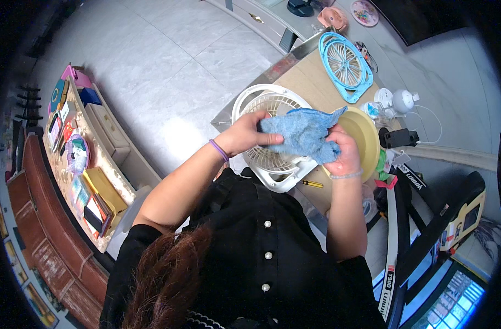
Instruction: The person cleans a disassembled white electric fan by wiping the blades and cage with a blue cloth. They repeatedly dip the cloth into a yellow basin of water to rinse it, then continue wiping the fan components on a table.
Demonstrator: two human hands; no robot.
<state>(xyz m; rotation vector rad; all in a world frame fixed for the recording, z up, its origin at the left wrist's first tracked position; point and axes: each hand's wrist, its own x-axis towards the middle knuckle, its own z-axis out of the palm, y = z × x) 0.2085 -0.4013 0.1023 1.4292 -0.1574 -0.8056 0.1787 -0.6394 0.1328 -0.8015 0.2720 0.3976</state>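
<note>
A blue cleaning cloth is stretched between my two hands. My left hand pinches its left end, with the thumb on top. On the right end, my right hand grips a bunched part of the cloth. Below lies a white fan housing with a round slatted grille, partly hidden by the cloth and my left hand. Behind my right hand stands a yellow plastic basin, whose left side is covered. A screwdriver with a yellow handle lies beside the housing.
A blue fan grille frame lies at the table's far end. White bottles and a black phone stand right of the basin. A treadmill is at the right. A cluttered coffee table is at the left.
</note>
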